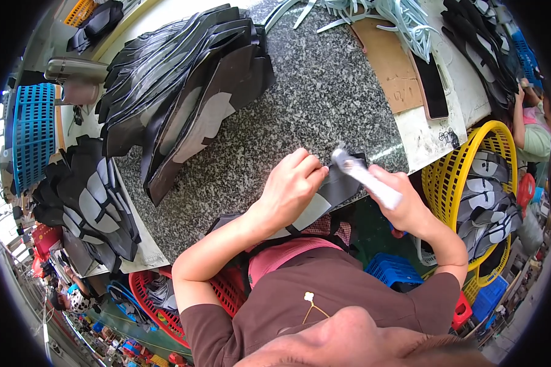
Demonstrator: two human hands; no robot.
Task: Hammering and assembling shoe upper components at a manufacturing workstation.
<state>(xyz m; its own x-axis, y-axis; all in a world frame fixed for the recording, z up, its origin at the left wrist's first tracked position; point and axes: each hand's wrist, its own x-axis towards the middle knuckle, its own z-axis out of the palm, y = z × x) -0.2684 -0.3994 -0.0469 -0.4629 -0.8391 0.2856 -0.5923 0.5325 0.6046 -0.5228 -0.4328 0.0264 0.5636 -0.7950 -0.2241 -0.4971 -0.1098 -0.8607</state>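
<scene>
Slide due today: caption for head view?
Right hand grips blurred hammer over dark piece at edge of speckled slab, left hand alongside.

One hammer [373,183], one black phone [432,90]

On the stone slab [312,110], at the left, lies a stack of cut pieces [187,82]. At the far side, a bundle of strips [407,24] lies partly on a cardboard sheet [390,70], and a phone [433,92] is to its right. Further right stands a basket [438,186]. A workpiece [338,187] is at the near edge, between the left hand [292,188] and right hand [403,200].
</scene>
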